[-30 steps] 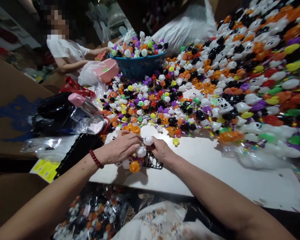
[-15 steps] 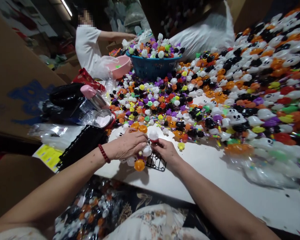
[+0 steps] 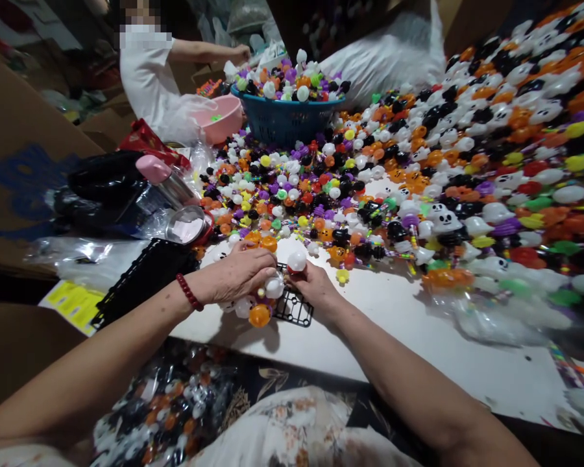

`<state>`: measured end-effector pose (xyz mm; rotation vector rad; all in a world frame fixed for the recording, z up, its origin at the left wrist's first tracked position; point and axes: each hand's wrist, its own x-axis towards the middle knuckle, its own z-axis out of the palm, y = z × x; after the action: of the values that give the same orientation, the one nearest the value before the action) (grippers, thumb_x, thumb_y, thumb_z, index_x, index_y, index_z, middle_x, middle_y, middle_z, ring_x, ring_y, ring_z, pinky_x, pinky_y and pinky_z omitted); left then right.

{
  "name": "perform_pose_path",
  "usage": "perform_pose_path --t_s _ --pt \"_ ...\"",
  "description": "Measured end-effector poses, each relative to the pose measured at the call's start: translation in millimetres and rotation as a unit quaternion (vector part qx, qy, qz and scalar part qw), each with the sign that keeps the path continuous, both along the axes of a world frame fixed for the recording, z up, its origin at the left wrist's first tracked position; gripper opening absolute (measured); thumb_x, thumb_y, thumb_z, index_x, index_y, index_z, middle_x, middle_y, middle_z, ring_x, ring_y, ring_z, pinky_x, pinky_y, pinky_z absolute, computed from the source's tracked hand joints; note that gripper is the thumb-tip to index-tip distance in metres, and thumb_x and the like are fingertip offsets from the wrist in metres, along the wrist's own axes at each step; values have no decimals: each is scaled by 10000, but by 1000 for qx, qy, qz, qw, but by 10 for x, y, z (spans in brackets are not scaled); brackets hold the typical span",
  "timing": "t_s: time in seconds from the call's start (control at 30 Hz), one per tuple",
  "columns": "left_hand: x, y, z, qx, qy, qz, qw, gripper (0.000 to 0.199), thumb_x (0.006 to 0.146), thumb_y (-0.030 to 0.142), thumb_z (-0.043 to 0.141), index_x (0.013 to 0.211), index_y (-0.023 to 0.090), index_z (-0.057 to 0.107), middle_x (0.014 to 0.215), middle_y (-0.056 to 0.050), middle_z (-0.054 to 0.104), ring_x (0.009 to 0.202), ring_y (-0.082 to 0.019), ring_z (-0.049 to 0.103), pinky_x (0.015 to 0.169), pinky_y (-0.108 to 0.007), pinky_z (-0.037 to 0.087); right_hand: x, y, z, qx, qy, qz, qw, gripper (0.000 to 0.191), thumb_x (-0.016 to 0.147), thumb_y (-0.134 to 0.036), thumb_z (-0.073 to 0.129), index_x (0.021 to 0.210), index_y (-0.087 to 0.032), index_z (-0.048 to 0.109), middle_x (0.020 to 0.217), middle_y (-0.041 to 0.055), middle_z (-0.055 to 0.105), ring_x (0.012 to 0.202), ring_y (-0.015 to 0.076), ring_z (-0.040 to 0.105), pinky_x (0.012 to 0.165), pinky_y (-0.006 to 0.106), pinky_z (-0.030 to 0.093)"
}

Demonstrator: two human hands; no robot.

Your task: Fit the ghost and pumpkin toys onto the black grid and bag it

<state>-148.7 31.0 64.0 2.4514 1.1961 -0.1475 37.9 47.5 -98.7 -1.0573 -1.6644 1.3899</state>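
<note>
My left hand, a dark red bead bracelet on its wrist, lies over a cluster of small plastic figures; its fingers are bent together and what they grip is hidden. From the cluster an orange figure and a white one stick out. They sit at the left part of a black plastic grid rack, whose right part shows bare slots. Closed round a white-topped toy with a red part below is my right hand, just above the rack's right side.
Loose Halloween-coloured toys are heaped across the back and right of the white table. Behind stand a full blue basket and a pink basin. Left lie stacked black racks and a pink-lidded flask. A co-worker sits beyond.
The whole view has shifted, so things appear further left. My right hand and its toy stand slightly further from my left hand, and more of the black grid shows between them.
</note>
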Motion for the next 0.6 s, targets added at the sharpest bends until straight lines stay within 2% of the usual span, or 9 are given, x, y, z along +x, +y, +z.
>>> perform_pose_path --t_s 0.23,0.37,0.6 --pt "-15 28 -5 -5 -8 1 1000 429 1021 433 209 979 195 563 992 -65 619 914 -204 551 985 -421 297 -40 -21 100 45 -32 45 997 170 824 -212 575 962 -172 667 887 21 710 825 181 621 755 286 477" --pt "-33 15 -3 -8 -29 1 1000 412 1025 415 223 1024 196 571 1043 -71 619 955 -204 556 1011 -419 294 -72 -18 144 52 -46 30 997 173 832 -212 588 980 -168 666 900 37 717 831 194 632 764 292 474" --pt "-43 9 -7 6 -21 -2 1000 379 1026 414 232 994 217 553 1107 -61 601 1028 -208 549 1046 -444 273 -40 -21 290 112 -184 78 974 252 809 -92 547 1033 -165 637 952 89 723 846 222 636 756 286 452"
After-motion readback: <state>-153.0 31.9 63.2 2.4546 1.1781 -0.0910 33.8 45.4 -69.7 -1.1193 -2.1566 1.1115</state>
